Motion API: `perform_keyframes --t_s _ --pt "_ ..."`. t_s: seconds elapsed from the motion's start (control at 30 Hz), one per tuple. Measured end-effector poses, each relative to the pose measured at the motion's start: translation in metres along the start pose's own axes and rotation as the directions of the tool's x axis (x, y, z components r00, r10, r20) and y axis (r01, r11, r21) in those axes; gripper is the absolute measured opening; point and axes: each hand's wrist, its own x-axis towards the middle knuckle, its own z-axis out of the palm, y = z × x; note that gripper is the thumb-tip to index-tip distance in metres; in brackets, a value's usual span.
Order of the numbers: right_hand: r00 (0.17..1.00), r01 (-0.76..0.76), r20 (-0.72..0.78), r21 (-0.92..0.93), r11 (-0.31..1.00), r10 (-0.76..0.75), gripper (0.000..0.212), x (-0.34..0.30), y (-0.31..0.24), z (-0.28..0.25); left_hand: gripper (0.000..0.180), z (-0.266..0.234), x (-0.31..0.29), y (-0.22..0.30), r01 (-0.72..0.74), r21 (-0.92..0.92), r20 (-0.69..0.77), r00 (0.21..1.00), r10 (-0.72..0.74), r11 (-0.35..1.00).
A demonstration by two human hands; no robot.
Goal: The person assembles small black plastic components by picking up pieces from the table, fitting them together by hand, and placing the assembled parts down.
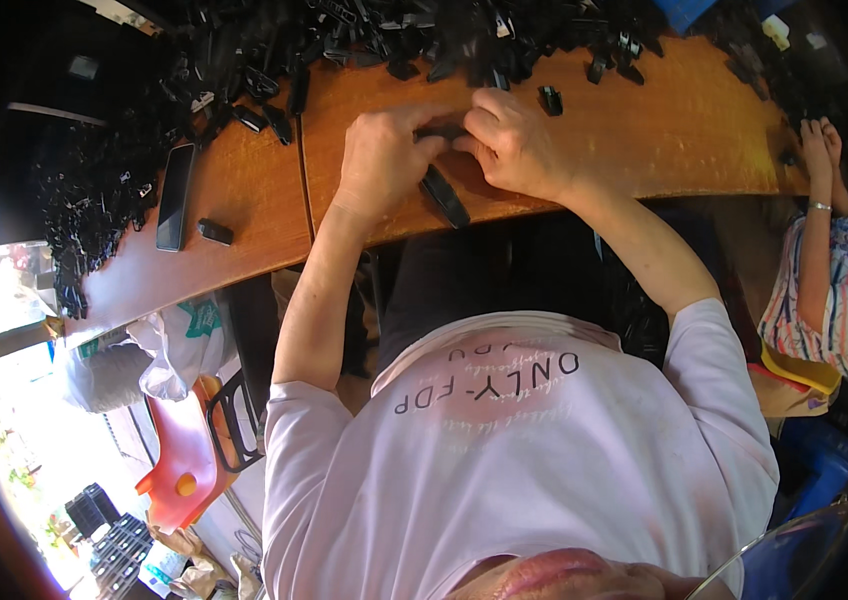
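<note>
My left hand (382,155) and my right hand (512,145) meet over the table's near edge, fingers closed and bent toward each other. Between them is a dark, strap-like black piece (444,198), whose rounded lower end hangs down toward the edge. Both hands appear to pinch its upper part, though the fingers hide most of that. A small black clip-like part (550,100) lies just beyond my right hand. Farther off spreads a big heap of black plastic and strap parts (344,40).
The brown wooden table (644,140) has a seam left of my hands. A phone (176,197) and a small black piece (214,232) lie on the left. At the right, a co-worker's hands (821,145) are close to the heap. An orange chair (184,460) stands lower left.
</note>
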Motion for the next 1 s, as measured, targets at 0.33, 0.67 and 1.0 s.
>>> perform_keyframes --t_s 0.33,0.67,1.0 --pt "0.900 -0.324 -0.318 -0.027 0.946 0.299 0.026 -0.059 0.040 -0.053 0.035 -0.026 -0.015 0.012 0.023 -0.050 -0.103 0.994 -0.028 0.999" --pt "0.929 -0.369 -0.095 -0.215 0.904 0.357 0.021 -0.045 0.029 -0.052 0.029 -0.015 -0.070 0.055 -0.064 0.358 0.128 0.992 0.019 0.932" --pt "0.987 -0.161 -0.044 -0.141 0.977 0.156 0.022 -0.044 0.010 -0.056 0.025 -0.145 -0.196 0.037 0.322 0.670 -0.188 0.945 -0.267 0.668"
